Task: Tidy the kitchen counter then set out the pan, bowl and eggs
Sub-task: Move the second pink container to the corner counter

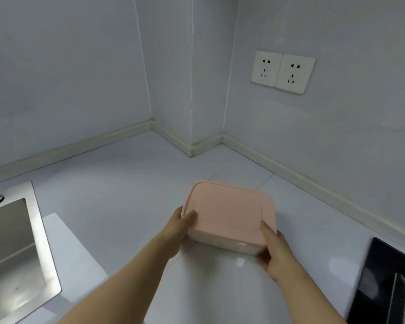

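White corner counter [126, 183] beneath pink-lidded box [229, 212], sink [12, 253] at left

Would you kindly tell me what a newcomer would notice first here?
The pink-lidded box stands out at the centre, gripped on either side by the left hand and right hand over the white counter. A steel sink lies at the far left, and a double socket sits on the right wall.

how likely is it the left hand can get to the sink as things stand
Probably yes, but not freely: the left hand is holding one side of the pink-lidded container, the right hand the other. The sink lies to its left, with no visible obstacle between.
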`<control>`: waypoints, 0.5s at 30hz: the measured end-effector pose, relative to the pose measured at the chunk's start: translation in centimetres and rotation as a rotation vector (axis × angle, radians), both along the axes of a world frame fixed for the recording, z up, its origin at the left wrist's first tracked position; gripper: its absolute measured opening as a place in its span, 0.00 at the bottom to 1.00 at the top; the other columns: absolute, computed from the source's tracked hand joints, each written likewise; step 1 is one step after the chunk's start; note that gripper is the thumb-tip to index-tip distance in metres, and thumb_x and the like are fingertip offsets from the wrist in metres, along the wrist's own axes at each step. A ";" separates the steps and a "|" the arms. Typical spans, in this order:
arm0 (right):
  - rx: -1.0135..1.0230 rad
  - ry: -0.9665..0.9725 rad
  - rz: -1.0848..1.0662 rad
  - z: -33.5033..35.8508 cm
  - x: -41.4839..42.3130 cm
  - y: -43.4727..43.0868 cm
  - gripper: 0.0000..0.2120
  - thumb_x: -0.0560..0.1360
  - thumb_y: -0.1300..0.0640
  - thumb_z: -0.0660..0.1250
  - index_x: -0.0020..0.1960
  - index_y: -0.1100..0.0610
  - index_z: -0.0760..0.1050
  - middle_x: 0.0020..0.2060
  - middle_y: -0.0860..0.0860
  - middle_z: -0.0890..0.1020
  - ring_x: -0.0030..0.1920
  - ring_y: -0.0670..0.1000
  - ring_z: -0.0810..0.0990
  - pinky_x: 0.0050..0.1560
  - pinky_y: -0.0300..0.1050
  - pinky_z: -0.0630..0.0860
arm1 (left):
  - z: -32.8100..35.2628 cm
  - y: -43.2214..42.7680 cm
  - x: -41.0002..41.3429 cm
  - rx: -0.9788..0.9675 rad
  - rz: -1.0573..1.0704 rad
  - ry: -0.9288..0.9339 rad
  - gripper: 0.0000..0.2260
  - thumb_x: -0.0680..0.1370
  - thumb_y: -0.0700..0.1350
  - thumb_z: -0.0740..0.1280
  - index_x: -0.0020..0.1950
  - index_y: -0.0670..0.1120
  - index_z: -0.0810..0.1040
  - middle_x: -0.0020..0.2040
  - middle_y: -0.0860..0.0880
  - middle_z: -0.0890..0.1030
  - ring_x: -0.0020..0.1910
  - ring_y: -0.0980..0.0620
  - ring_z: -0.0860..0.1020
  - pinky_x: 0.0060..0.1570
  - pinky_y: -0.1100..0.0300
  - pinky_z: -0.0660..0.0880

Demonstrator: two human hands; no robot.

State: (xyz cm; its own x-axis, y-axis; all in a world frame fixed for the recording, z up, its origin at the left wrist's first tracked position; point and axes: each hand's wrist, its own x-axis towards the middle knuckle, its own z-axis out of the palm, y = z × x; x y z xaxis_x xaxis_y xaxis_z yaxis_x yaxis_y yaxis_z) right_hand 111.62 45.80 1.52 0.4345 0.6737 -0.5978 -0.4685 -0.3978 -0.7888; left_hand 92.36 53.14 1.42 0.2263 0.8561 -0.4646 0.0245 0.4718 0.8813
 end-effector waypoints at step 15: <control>0.153 0.224 -0.106 0.4 -0.9 -0.6 0.09 0.77 0.57 0.63 0.56 0.54 0.67 0.49 0.56 0.77 0.49 0.55 0.77 0.55 0.55 0.75 | 1.9 0.9 -0.4 -0.066 0.019 -0.248 0.16 0.78 0.42 0.63 0.64 0.46 0.64 0.56 0.45 0.72 0.54 0.45 0.74 0.56 0.46 0.76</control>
State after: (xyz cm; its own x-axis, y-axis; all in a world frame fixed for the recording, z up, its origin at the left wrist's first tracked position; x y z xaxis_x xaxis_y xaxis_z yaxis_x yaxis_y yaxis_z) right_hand 110.76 45.16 1.97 0.3760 0.7213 -0.5818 -0.6700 -0.2221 -0.7083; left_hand 92.00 54.00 3.28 0.3244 0.8310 -0.4519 -0.1976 0.5267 0.8267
